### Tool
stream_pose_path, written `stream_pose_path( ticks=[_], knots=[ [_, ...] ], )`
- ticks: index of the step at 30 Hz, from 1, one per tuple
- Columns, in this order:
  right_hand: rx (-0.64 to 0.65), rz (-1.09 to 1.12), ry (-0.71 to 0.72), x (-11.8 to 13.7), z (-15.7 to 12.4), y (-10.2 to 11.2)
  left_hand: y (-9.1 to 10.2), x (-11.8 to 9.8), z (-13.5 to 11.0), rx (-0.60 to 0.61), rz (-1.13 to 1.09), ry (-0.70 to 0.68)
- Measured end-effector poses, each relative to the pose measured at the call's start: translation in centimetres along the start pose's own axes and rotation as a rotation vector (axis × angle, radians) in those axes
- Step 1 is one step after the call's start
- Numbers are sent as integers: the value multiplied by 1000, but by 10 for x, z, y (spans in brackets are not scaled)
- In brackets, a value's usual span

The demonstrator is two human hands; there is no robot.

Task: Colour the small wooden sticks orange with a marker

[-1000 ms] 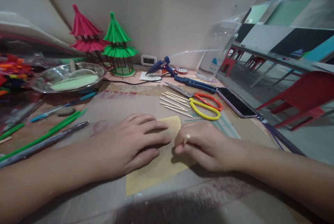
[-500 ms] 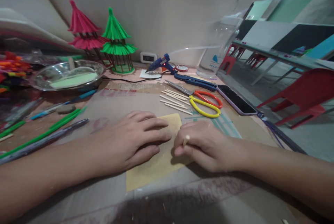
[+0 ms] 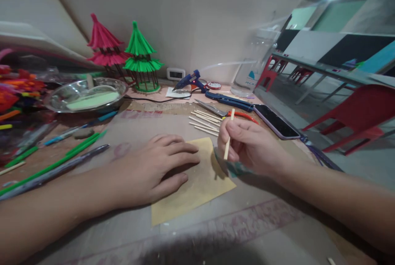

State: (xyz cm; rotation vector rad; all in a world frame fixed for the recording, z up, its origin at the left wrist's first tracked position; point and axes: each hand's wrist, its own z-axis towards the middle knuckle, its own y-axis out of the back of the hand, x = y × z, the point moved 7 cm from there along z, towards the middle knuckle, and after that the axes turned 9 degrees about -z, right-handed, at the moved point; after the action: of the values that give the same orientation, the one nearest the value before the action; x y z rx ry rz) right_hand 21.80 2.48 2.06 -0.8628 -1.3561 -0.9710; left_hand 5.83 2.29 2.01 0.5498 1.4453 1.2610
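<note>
A yellow sheet of sandpaper lies in front of me on the covered table. My left hand rests flat on its left part, fingers stretched out. Just above the sheet's right edge, my right hand pinches a short wooden stick between thumb and fingers, the stick tilted nearly upright. Several similar wooden sticks lie beyond the sheet. Beside them, scissors with red and yellow handles are partly hidden behind my right hand.
At the back stand a pink tiered model tower, a green one, a glue gun and a clear bottle. Left are a metal bowl and pens. Blue-handled cutters and a phone lie right.
My right hand has lifted off the sandpaper and moved up and right, turning so the stick shows along its length. My left hand has stayed in place.
</note>
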Motion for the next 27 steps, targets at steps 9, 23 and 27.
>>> stream_pose_path(
  ticks=[9,23,27],
  knots=[
    [-67,-414,16,13,9,15,7,7,-5,-17,30,242],
    [-279,-1375,144,-12,40,48,22,12,-17,-60,-390,603],
    [-263,-1194,180,-10,34,39,62,29,-21,-158,-427,600]
  ],
)
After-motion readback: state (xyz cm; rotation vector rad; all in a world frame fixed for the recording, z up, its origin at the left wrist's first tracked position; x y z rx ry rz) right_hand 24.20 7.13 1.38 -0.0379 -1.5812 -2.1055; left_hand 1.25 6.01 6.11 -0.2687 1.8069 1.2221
